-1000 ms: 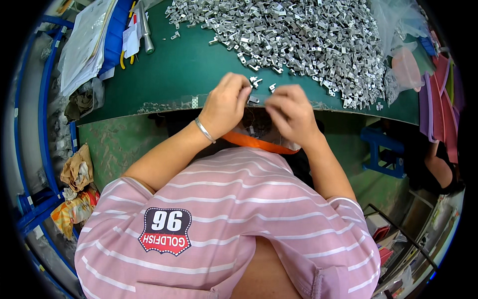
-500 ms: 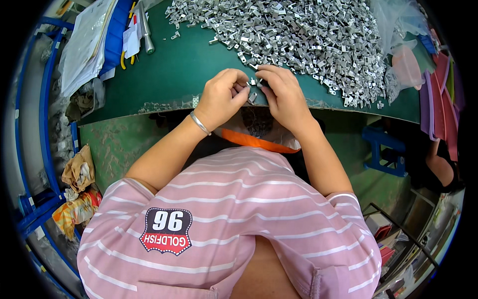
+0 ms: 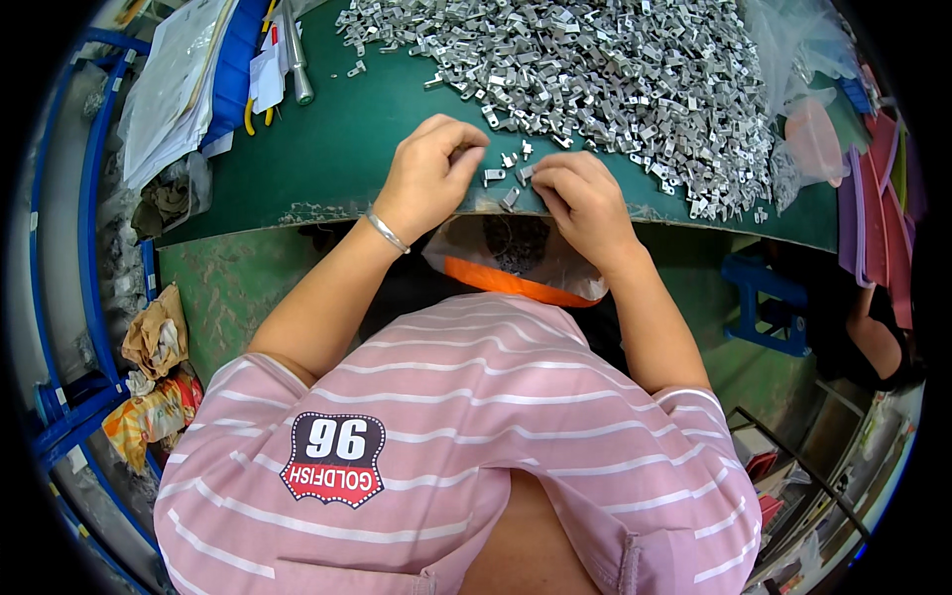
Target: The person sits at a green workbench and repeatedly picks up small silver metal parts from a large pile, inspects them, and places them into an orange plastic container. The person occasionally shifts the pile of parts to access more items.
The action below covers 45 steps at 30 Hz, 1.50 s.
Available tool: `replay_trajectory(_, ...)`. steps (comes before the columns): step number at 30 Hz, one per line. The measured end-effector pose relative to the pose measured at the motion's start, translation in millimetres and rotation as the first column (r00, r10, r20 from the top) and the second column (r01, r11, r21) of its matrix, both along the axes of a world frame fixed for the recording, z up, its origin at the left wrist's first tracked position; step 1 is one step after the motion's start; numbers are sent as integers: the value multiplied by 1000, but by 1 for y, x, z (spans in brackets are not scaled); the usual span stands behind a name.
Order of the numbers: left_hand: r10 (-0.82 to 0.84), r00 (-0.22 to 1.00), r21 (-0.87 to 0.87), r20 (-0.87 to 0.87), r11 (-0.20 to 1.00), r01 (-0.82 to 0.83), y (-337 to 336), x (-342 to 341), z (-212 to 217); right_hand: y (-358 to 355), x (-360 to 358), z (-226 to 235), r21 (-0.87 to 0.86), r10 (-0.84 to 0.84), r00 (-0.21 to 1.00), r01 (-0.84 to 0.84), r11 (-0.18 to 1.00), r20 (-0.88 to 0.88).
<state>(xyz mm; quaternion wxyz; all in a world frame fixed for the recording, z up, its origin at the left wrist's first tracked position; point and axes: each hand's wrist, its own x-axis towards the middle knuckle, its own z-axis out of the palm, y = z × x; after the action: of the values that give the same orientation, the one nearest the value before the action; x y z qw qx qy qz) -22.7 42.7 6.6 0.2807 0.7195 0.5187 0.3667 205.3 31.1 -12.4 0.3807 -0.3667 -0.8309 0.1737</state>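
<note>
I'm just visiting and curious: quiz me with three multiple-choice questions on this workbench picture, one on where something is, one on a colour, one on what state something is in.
1. Where does the big heap of small silvery metal parts lie?
A. on the floor
B. on the green table top, beyond the hands
C. inside the blue frame

2. What colour is the rim of the clear plastic bag hanging under the table edge?
A. orange
B. yellow
C. white

3. How is the left hand at this moment?
A. flat and spread open
B. hanging beside the chair
C. curled, fingertips pinched together near a few loose parts

Answers:
1 B, the heap covers the far part of the green surface.
2 A, an orange band runs along the bag's lower edge.
3 C, the fingers are bent inward at the table edge, close to the right hand.
</note>
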Motion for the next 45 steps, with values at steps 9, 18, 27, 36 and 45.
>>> replay_trajectory(9,11,987,-41,-158,999,-18,13,27,-7,16,-29,1,32,-121,989,124,992,-88)
replay_trajectory(18,279,789,-599,547,789,136,10,2,3,3,-13,10,-280,-161,986,140,950,-53)
replay_trajectory(27,346,723,-623,598,768,148,13,-5,-3,-8,-39,3,-93,-9,993,-1,996,-114)
replay_trajectory(36,423,357,-554,833,621,555,8,-17,-14,-25,1,11,-196,158,982,-176,965,-103)
replay_trajectory(45,398,325,-513,858,619,595,8,-16,-8,2,-19,7,124,-127,992,124,984,15)
